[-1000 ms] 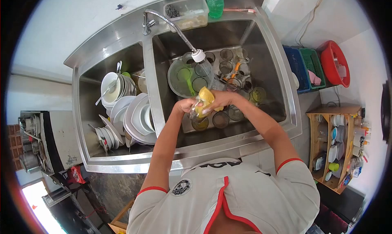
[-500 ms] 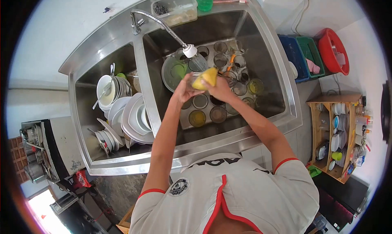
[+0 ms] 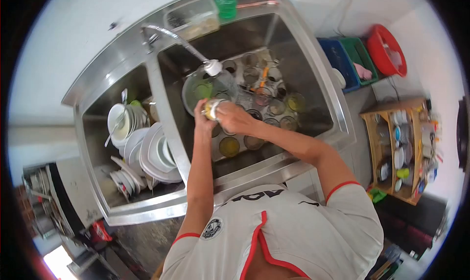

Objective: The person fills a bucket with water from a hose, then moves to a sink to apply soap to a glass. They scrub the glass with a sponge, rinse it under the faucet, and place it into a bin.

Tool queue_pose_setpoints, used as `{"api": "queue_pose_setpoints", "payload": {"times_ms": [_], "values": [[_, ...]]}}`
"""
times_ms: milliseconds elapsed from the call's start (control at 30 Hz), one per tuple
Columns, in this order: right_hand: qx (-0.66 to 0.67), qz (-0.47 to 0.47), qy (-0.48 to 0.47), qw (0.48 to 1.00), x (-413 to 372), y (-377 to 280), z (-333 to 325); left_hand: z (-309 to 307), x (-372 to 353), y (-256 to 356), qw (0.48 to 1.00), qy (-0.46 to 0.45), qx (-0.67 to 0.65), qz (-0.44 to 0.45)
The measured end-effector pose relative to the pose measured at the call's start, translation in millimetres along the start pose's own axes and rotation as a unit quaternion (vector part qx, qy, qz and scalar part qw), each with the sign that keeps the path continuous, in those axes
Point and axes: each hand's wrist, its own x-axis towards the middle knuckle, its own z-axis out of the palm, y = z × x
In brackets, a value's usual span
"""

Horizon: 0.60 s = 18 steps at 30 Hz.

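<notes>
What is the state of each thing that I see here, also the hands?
left hand: closed around a glass
right hand: against that glass, fingertips hidden
faucet: seems on, spraying
bottle: upright, green liquid inside
plates: stacked, tilted
plastic container: lid off, things inside
red basin: open, holding something

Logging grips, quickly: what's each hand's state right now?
Left hand: closed, holding a glass.
Right hand: fingers curled at the glass; exact grip hidden, can't tell.
</notes>
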Motion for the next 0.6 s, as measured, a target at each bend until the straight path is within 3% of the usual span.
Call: {"api": "queue_pose_setpoints", "payload": {"times_ms": [33, 100, 133, 233, 267, 333, 367, 433, 467, 500, 533, 567, 600], "values": [[-0.042, -0.01, -0.014, 0.999, -3.5, -1.7, -4.2, -7.9, 4.5, 6.6, 0.998, -0.033, 0.044, 0.011], [-0.114, -0.036, -0.049, 0.992, -8.6, -10.0, -9.8, -13.2, 14.3, 15.3, 0.992, 0.041, 0.105, 0.06], [-0.153, -0.029, -0.156, 0.975, -5.7, -5.8, -9.1, -14.0, 15.5, 12.4, 0.992, 0.045, 0.109, 0.048], [0.005, 0.206, -0.287, 0.935, 16.3, -0.2, -4.7, -4.4, 16.3, 12.0, 0.99, 0.036, 0.122, 0.052], [0.092, 0.216, -0.185, 0.954, 16.1, 0.2, 2.4, 3.9, 7.8, 9.4, 0.989, 0.024, 0.128, 0.072], [0.263, 0.224, 0.023, 0.938, 7.2, 1.3, 29.9, 1.6, 4.2, 9.4, 0.981, 0.02, 0.152, 0.118], [0.474, 0.347, 0.063, 0.806, 6.0, 4.7, 43.6, 2.4, 2.8, 8.7, 0.982, -0.027, 0.151, 0.113], [0.711, 0.334, 0.129, 0.605, 4.6, 17.4, 58.4, 5.7, 7.5, 4.9, 0.977, -0.049, 0.139, 0.156], [0.783, 0.473, 0.123, 0.385, 15.3, 12.1, 39.8, 11.6, 1.9, 9.1, 0.978, -0.051, 0.156, 0.126], [0.74, 0.402, 0.111, 0.528, 7.8, 11.6, 57.3, 19.2, -3.0, 15.7, 0.979, -0.054, 0.174, 0.095], [0.578, 0.378, 0.081, 0.719, 11.4, 1.8, 46.0, 31.3, -6.4, 18.6, 0.968, -0.055, 0.238, 0.064], [0.381, 0.328, 0.05, 0.863, 10.3, -8.8, 32.4, 40.9, -11.3, 22.0, 0.965, 0.001, 0.262, 0.022], [0.288, 0.302, 0.012, 0.909, -0.7, -1.3, 34.4, 34.7, -5.7, 22.5, 0.946, 0.029, 0.319, 0.051]]}}
